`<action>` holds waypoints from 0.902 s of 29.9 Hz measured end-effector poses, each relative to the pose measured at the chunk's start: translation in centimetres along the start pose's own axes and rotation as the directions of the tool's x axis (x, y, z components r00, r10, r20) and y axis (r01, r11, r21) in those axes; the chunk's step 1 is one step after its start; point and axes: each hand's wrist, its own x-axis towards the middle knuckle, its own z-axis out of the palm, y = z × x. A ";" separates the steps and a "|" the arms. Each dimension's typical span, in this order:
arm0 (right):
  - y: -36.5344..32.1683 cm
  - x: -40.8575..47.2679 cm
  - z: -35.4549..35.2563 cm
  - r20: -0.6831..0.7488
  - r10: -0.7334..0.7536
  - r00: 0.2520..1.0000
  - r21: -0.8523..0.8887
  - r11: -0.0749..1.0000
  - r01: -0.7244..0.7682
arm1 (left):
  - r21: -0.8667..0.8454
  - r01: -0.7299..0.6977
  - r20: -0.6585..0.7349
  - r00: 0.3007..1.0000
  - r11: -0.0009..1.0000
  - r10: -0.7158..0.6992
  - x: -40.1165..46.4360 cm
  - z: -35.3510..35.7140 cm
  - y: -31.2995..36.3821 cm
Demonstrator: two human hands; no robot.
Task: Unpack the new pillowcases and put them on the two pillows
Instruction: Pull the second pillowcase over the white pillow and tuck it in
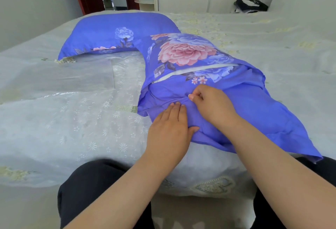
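A wide bed under a pale, flower-embroidered cover (pixel 54 119) fills the view. At its far left lies a plump pillow in a blue floral pillowcase (pixel 112 34), apparently finished. Nearer, touching its corner, lies the second pillow in a matching blue cotton pillowcase with pink peonies (pixel 190 54), a white strip of pillow showing at the flap. Clear plastic packaging (pixel 72 76) lies flat on the left. The left hand (pixel 169 130) presses flat on the loose blue cloth, fingers extended, its grip not closed on anything. The right hand (pixel 211 105) has its grip pinched on a fold of that pillowcase.

Likely risk: tugging the fold while the left hand pins the cloth could bunch it or leave the flap gaping. The pillowcase's near corner overhangs the bed edge and could slide off. Open cover lies right and left for shifting.
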 end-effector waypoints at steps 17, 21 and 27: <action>-0.3 2.7 1.0 0.079 -0.295 0.952 -0.483 0.824 0.296 | -0.011 -0.204 -0.076 0.976 0.979 0.202 -3.3 1.7 -1.9; -1.5 3.5 0.5 -0.025 -0.231 0.973 -0.323 0.923 0.211 | -0.039 -0.197 -0.144 0.971 0.980 0.190 -4.0 2.0 -2.3; -2.1 6.4 -2.5 -0.167 -0.084 0.982 -0.075 0.995 0.072 | -0.081 -0.154 -0.072 0.986 0.985 0.149 -4.7 2.2 -2.5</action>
